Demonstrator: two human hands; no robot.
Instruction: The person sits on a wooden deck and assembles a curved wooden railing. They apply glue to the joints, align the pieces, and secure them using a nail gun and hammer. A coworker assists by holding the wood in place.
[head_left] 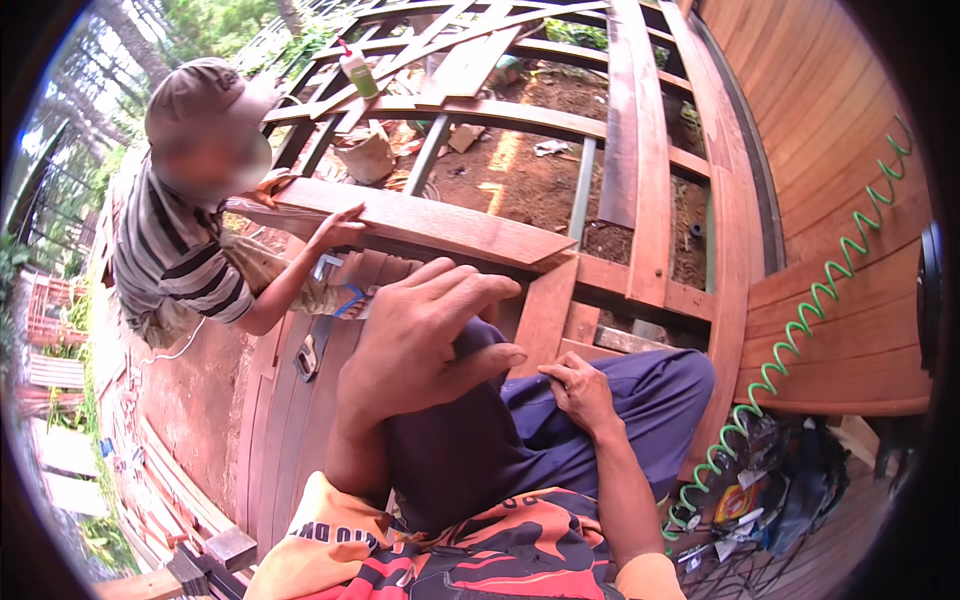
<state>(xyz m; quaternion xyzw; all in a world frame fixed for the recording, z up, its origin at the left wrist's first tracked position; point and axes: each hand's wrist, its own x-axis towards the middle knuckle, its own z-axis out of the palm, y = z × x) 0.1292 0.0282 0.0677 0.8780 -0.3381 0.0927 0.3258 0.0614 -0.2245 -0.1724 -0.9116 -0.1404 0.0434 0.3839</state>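
A timber deck frame (648,150) spreads over bare soil beyond a broad reddish plank (430,222). A co-worker (190,250) in cap and striped shirt bends at the plank's left end, one hand (335,228) along its near edge. On the plank's near side I see the wearer's dark trousers (610,420) and orange shirt (335,510), dark lettering printed across it. Well right of the plank hangs a green coiled hose (790,335); just beyond the plank sits a bucket (365,155).

The left hand (430,335) is raised on the plank's near side, fingers loosely bent, thumb spread, nothing visible in its grasp; it blocks my view of timbers behind it. Nearer than the plank's right end, the right hand (585,393) rests on the trousers, fingers curled; I cannot tell whether they enclose anything.

Farther beyond the plank leans a red-capped bottle (358,75), any label too small for me to read. A tool handle (309,350) lies on the plank's near side.
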